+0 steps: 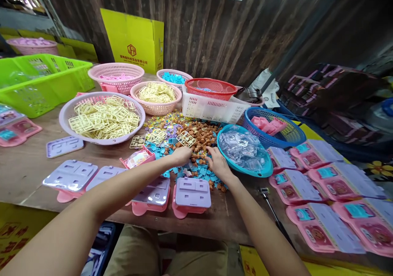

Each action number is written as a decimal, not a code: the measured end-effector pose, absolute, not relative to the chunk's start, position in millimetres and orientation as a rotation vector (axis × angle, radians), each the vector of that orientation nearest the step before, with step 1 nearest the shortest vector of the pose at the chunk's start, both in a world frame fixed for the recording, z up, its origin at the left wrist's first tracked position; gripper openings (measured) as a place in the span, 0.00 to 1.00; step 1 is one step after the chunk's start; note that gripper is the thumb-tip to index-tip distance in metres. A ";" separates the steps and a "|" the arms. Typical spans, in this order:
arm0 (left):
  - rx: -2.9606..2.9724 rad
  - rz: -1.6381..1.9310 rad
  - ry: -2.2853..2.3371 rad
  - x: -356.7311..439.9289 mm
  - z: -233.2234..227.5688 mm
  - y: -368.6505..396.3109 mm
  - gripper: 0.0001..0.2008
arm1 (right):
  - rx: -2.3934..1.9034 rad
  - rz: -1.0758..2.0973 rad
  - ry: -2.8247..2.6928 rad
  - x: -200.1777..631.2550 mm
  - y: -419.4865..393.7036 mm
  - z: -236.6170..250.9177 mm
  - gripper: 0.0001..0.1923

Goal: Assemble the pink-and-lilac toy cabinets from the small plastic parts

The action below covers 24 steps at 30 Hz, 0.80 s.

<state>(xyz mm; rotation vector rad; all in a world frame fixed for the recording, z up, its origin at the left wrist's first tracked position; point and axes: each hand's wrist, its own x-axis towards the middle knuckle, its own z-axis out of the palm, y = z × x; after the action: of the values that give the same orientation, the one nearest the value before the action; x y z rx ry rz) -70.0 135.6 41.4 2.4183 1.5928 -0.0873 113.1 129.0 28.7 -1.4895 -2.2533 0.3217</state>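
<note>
My left hand [182, 156] is closed at the near edge of a heap of small brown plastic pieces [202, 134]; what its fingers hold, if anything, is hidden. Just beyond it lies a cream plastic frame [186, 139]. On the right side of the heap, my right hand [217, 164] reaches among the brown pieces, thumb and forefinger apart. Flat blue pieces [201, 172] are scattered under and between both hands. Beside my right hand stands a turquoise basket [266, 167] of clear plastic parts. Pink cases with lilac lids [193, 192] line the table's near edge.
Baskets of cream frames [104, 118] and pink parts stand at back left, near a green crate [49, 89]. A red basket [211, 88] rests on a white one. A blue basket [278, 132], a screwdriver-like tool [273, 210] and several pink-lilac cases [325, 227] are at right.
</note>
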 end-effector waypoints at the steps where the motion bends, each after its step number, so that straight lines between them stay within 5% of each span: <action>1: 2.429 -0.080 1.583 -70.9 43.0 135.2 0.05 | -1.462 0.333 -2.234 114.8 125.9 31.1 0.18; 5: 2.528 0.034 1.486 -69.4 55.4 130.2 0.08 | -1.373 0.413 -2.149 119.4 112.2 38.5 0.11; 15: 2.485 0.558 1.354 -31.8 88.6 70.8 0.11 | -1.180 1.052 -1.641 126.5 69.7 45.7 0.15; 20: 2.652 0.183 1.287 -55.0 70.7 10.5 0.34 | -1.323 1.185 -1.210 157.7 32.6 38.1 0.17; 24: 2.559 0.015 1.324 -62.9 64.3 14.9 0.32 | -1.328 1.249 -1.169 153.7 8.1 31.9 0.19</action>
<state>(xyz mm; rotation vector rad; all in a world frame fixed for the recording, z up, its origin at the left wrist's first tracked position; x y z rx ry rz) -62.9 14.9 64.3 2.5594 1.3239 0.0155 153.7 8.1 31.9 -1.3279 -1.1688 1.2493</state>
